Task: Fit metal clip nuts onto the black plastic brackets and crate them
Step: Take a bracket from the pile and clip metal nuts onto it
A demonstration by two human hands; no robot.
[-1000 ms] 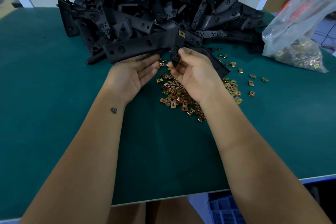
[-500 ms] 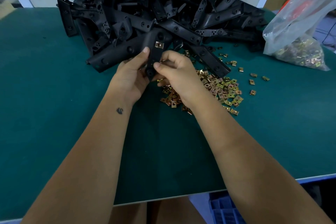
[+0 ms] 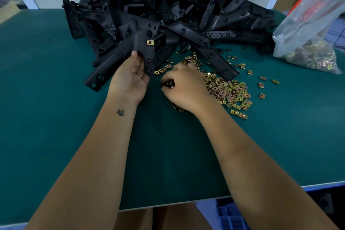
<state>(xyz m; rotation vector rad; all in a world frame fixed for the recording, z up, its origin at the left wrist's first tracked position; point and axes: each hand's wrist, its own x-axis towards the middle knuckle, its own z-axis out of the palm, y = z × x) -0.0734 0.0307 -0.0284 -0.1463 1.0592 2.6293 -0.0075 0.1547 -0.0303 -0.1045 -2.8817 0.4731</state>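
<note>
**Left hand holds a bracket with one nut fitted; right hand is down in the loose nuts**

The left hand (image 3: pixel 130 78) grips an angled black plastic bracket (image 3: pixel 130 50), thumb on its upper face and fingers curled around the short arm beneath. The bracket's long arm slopes down to the left, towards the green table mat (image 3: pixel 46 117). One brass-coloured metal clip nut (image 3: pixel 150 42) sits clipped on the short arm, near the bend.

The right hand (image 3: pixel 183 87) is just to the right of the left, knuckles up, its fingers curled down over the scattered pile of brass-coloured clip nuts (image 3: pixel 229 91) on the mat. Something small and dark shows between its fingertips, but I cannot tell whether it is pinching a nut.

A tall heap of black plastic brackets (image 3: pixel 177 9) covers the far middle of the table, touching the far edge of the nut pile. At the far right lies a clear plastic bag (image 3: pixel 309 30) with more nuts in it. A blue plastic crate (image 3: pixel 231 216) shows below the near table edge.
</note>
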